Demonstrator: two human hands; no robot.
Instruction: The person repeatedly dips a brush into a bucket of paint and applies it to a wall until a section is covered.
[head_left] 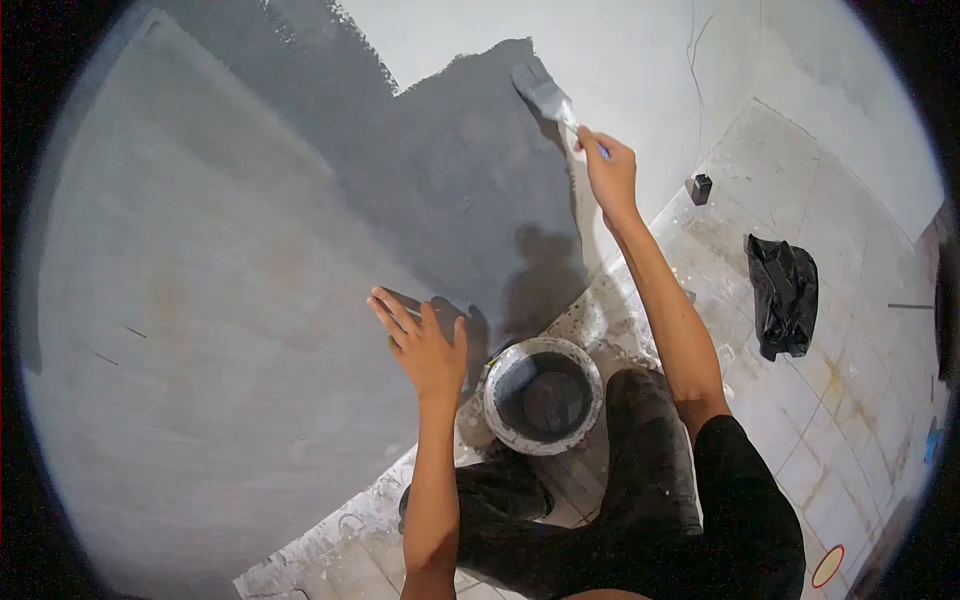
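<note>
My right hand (pixel 608 170) is closed around the handle of a wide paintbrush (pixel 542 92). Its grey-coated end lies over the upper right edge of the dark grey coat (pixel 470 170) on the wall, beside the bare white part. My left hand (pixel 425 345) is open, fingers spread, in front of the wall and casting a shadow on it. Between my arms, a round bucket (pixel 495 425) with a spattered pale rim stands on the floor, with dark grey paint (pixel 545 400) inside.
Lighter grey covers the wall (pixel 200 330) at the left; white wall (pixel 620 60) lies beyond the coat's edge. On the spattered tile floor (pixel 800 420) at the right are a crumpled black plastic bag (pixel 783 297) and a small black box (pixel 701 190). My bent knees flank the bucket.
</note>
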